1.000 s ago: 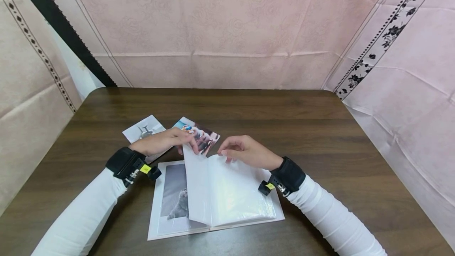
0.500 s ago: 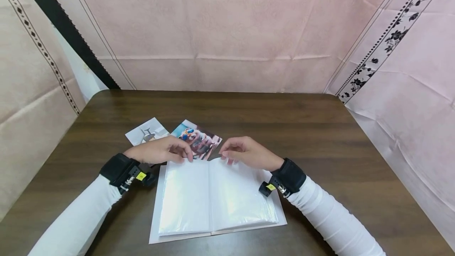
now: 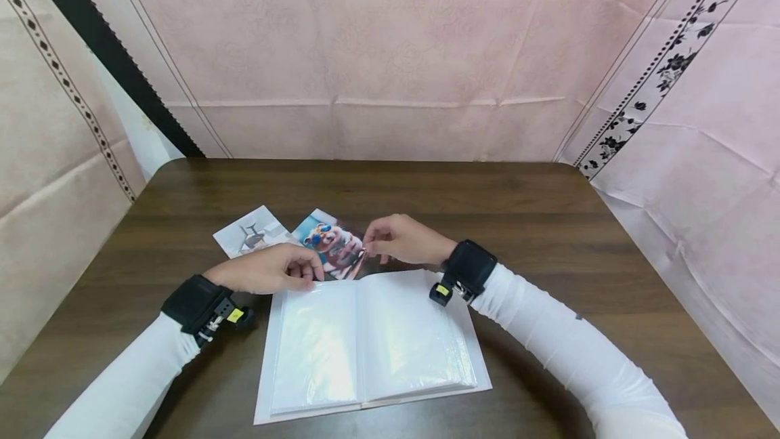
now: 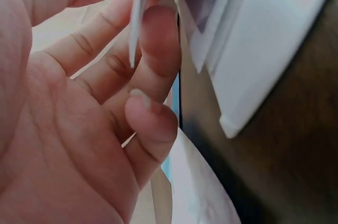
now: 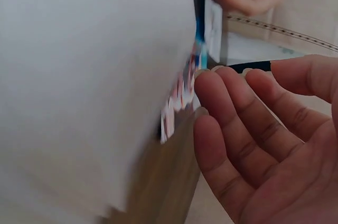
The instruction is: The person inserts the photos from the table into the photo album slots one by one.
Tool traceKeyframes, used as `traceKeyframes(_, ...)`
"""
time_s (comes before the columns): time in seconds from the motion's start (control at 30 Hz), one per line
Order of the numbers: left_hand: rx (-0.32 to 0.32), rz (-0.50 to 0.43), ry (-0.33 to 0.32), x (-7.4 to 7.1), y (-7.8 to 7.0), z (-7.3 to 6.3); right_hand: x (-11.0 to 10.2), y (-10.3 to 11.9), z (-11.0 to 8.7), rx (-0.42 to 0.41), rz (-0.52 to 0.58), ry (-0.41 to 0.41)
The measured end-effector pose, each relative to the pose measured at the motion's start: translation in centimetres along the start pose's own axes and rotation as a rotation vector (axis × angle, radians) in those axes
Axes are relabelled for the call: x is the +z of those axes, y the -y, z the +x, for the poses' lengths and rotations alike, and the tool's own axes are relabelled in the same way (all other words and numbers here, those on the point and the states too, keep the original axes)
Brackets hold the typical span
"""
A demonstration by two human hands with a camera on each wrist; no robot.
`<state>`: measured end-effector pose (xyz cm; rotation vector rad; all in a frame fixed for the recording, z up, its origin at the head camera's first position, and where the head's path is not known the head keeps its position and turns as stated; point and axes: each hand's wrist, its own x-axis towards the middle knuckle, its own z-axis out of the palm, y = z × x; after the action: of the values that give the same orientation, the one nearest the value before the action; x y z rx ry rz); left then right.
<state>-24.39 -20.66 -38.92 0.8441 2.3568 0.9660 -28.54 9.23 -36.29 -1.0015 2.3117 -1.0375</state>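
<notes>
An open photo album (image 3: 390,344) with clear sleeve pages lies on the table. My left hand (image 3: 268,269) is at the top edge of its left page, with a thin sleeve page (image 4: 138,20) between the thumb and curled fingers. Beyond the album lies a colourful photo (image 3: 332,244) of a pink cartoon figure with blue goggles. My right hand (image 3: 408,240) hovers at this photo's right edge, its fingers bent loosely. In the right wrist view the fingertips are beside the photo (image 5: 179,89), with nothing visible between them and the thumb.
A second, pale photo (image 3: 252,230) with a grey figure lies left of the colourful one, partly behind my left hand. The dark wooden table (image 3: 548,256) runs back to a pink patterned cloth (image 3: 396,53).
The left page was turned over to the left, covering the grey picture beneath. My right hand has left the album's top edge and moved up and left to the colourful photo.
</notes>
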Motion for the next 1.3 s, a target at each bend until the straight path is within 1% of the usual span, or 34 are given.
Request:
traceKeyframes(0.33, -0.010, 0.030, 0.005, 0.0, 0.1, 0.1, -0.5, 1.1, 3.9, 0.024, -0.090, -0.011)
traceKeyframes(0.47, -0.023, 0.038, 0.011, 0.0, 0.1, 0.1, -0.7, 1.5, 5.2, 0.061, -0.137, -0.001)
traceKeyframes(0.57, -0.026, 0.041, 0.009, -0.1, 0.0, -0.1, -0.7, 1.8, 6.1, 0.101, -0.194, 0.009)
traceKeyframes(0.67, -0.024, 0.040, 0.007, 0.0, 0.2, -0.4, -0.3, 2.1, 6.8, 0.147, -0.262, 0.028)
traceKeyframes(0.83, 0.008, 0.035, -0.002, 0.1, 0.6, -0.4, 0.6, 2.6, 7.8, 0.213, -0.388, 0.051)
traceKeyframes(0.93, 0.016, 0.028, -0.007, 0.1, 0.7, -0.3, 1.2, 2.5, 8.5, 0.247, -0.461, 0.040)
traceKeyframes(1.07, 0.012, 0.029, -0.008, 0.2, 0.7, -0.1, 1.8, 2.2, 9.3, 0.267, -0.541, 0.021)
traceKeyframes(1.2, 0.005, 0.024, -0.010, 0.2, 0.6, 0.1, 2.2, 2.6, 9.7, 0.292, -0.603, -0.005)
traceKeyframes(1.3, -0.007, 0.029, -0.014, 0.2, 0.5, 0.2, 2.5, 3.0, 9.8, 0.330, -0.643, -0.021)
